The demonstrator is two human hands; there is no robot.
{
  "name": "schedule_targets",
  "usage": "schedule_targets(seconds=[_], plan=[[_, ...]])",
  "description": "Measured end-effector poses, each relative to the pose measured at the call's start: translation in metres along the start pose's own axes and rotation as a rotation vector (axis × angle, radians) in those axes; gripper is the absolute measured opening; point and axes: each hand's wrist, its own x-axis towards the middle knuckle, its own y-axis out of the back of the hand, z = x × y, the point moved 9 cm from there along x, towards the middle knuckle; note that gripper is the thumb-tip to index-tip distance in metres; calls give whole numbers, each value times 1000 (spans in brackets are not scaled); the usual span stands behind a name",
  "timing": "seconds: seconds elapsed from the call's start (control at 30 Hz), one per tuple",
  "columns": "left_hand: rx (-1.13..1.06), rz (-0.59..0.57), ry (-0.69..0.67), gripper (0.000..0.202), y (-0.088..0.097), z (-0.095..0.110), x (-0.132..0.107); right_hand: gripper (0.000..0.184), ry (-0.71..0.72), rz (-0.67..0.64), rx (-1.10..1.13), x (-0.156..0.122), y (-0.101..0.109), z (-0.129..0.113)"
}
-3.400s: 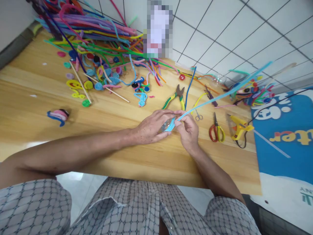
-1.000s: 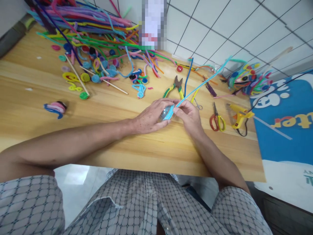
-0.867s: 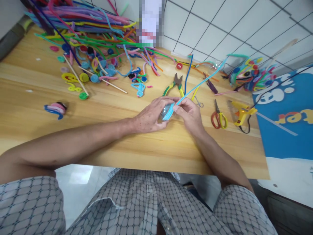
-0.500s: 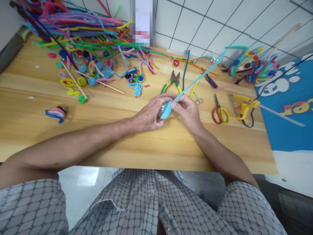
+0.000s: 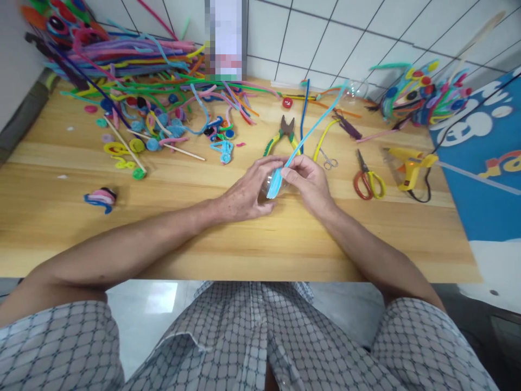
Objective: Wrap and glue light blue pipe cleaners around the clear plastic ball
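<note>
My left hand is closed around a small clear ball at the middle of the wooden table. A light blue pipe cleaner is wound around that ball, and its free end runs up and to the right toward the wall. My right hand pinches the pipe cleaner right beside the ball, thumb and fingers pressed together. Both hands touch each other over the ball, which is mostly hidden by the fingers.
Pliers, small scissors, red-and-yellow scissors and a yellow glue gun lie to the right. A heap of coloured pipe cleaners and coils fills the back left. A pipe-cleaner figure stands back right, beside a blue sheet.
The hands stay on the ball while the blue pipe cleaner's free end has swung down and shortened as more of it lies around the ball. The camera has tilted and shifted.
</note>
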Motion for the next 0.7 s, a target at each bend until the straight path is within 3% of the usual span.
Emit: schedule_targets(seconds=[0.17, 0.7], plan=[[-17, -5, 4, 82, 2, 0, 0, 55, -9, 15, -15, 0, 1, 1], [-50, -10, 15, 65, 8, 4, 1, 48, 16, 0, -27, -2, -3, 2]])
